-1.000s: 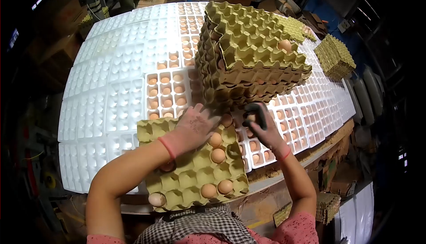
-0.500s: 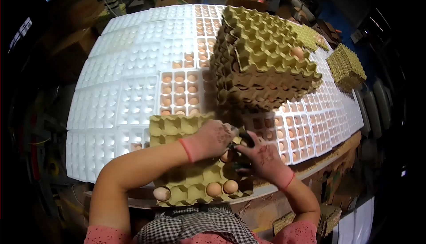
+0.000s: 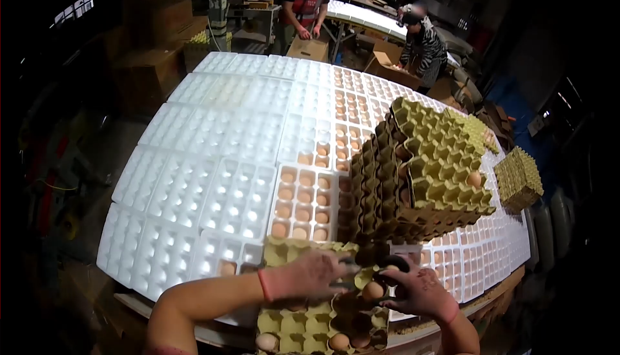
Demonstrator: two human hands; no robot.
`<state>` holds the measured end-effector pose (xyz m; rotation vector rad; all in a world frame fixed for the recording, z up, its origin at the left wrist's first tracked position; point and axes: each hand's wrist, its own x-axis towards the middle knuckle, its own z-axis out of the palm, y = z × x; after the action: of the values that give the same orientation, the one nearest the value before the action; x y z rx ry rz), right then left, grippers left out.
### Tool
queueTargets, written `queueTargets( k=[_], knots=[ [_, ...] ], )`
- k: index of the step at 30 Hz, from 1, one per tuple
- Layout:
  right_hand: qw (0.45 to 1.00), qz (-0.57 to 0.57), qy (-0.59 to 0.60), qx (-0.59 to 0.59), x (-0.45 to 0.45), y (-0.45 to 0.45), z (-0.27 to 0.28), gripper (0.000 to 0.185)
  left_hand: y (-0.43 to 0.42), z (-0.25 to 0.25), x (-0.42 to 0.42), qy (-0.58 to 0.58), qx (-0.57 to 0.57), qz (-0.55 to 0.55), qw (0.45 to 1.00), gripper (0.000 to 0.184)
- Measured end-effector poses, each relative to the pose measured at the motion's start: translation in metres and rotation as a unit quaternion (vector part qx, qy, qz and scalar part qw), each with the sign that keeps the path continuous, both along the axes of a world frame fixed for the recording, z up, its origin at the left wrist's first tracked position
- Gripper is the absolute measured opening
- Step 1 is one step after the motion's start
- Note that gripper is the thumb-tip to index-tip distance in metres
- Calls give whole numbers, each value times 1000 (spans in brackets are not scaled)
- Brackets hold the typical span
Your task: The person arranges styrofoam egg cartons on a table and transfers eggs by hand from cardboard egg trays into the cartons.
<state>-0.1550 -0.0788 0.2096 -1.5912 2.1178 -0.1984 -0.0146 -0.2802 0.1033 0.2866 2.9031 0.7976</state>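
A yellow-green pulp egg tray (image 3: pixel 294 324) lies at the table's near edge, with a few eggs in its cups. Over its upper part is my left hand (image 3: pixel 313 276), gloved, its fingers blurred and partly hidden. My right hand (image 3: pixel 416 289), in a glove with dark fingertips, curls around a brown egg (image 3: pixel 373 291) at the tray's right side. A pale egg (image 3: pixel 266 342) sits in the lower left corner cup and a brown egg (image 3: pixel 339 341) in the bottom row. Beyond my hands stands a tall stack of pulp trays (image 3: pixel 426 161) with one egg (image 3: pixel 474 179) on top.
White foam trays (image 3: pixel 174 190) cover the table, unfilled at left; a foam tray with eggs (image 3: pixel 303 203) lies beside the stack. Another pulp stack (image 3: pixel 518 177) is at right. Two people (image 3: pixel 307 6) (image 3: pixel 423 48) work at cardboard boxes (image 3: pixel 308 49) behind the table.
The view has tilted up, showing more of the background and shifting the table lower. My right hand has come from beyond the tray's right edge to an egg at the tray.
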Motion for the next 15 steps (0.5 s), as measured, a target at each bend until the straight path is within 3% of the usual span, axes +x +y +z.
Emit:
queueTargets(
  k=[1, 3, 4, 5, 6, 7, 8, 9, 11, 12, 14, 15],
  knots=[
    [995, -16, -47, -91, -5, -15, 7, 57, 6, -22, 9, 131, -73, -33, 988, 58],
    [953, -39, -193, -228, -15, -51, -3, 63, 2, 2, 32, 97, -77, -56, 991, 43],
    [880, -116, -397, -232, -5, -85, -3, 59, 3, 12, 42, 58, -66, -63, 994, 37],
    [837, -137, -483, -217, -8, -119, -12, 55, 9, 15, 51, 52, -96, -74, 991, 35],
    [840, -145, -478, -214, -13, -159, -31, 54, 13, 17, 55, 50, -129, -81, 987, 32],
    [877, -164, -389, -227, -12, -199, -39, 54, 24, -4, 52, 87, -136, -81, 983, 32],
    [837, -188, -444, -258, -31, -239, -79, 52, 36, -23, 48, 124, -145, -79, 978, 32],
    [824, -252, -432, -268, -55, -276, -114, 47, 40, -10, 47, 111, -212, -60, 969, 34],
    [826, -297, -365, -309, -79, -327, -139, 40, 49, -1, 45, 77, -293, -45, 952, 36],
    [841, -315, -309, -313, -99, -353, -162, 43, 48, -8, 44, 62, -289, -48, 954, 36],
    [892, -310, -64, -322, -119, -394, -188, 48, 42, -24, 37, 38, -271, -47, 961, 36],
    [905, -293, -20, -308, -119, -404, -194, 51, 39, -30, 33, 29, -265, -46, 963, 36]
  ],
)
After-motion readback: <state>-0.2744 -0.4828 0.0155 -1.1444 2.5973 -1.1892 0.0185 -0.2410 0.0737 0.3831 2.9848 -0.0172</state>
